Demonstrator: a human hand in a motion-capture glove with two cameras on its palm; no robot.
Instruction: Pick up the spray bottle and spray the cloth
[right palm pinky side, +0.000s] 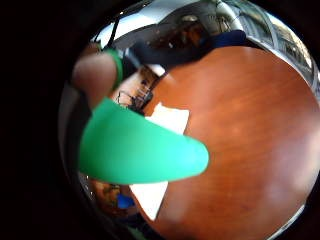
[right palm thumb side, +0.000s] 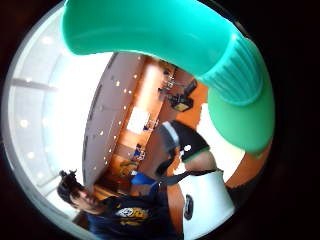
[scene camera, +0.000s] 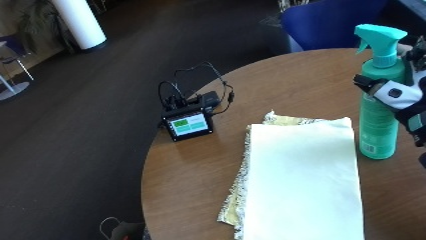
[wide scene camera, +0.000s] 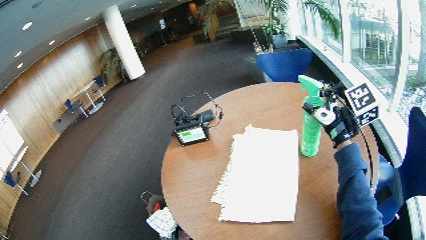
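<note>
Round wooden counter (scene camera: 200, 170) in a carpeted lobby with a white column (wide scene camera: 123, 42). Gloved right hand (scene camera: 406, 102), fingers wrapped around the upright green spray bottle (scene camera: 378, 120) standing on the counter just beside the pale cloth (scene camera: 299, 180); a small monitor (scene camera: 188, 124) sits at the counter's edge.

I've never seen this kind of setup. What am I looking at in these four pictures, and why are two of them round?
No machine here: a person works at a round wooden table, and their gloved right hand grips a green spray bottle standing upright. The two round pictures come from small cameras on that palm, so the bottle fills much of them. The other two look on from outside, one wider. A pale cloth lies flat beside the bottle, and a small screen device with cables sits near the table's edge.
</note>
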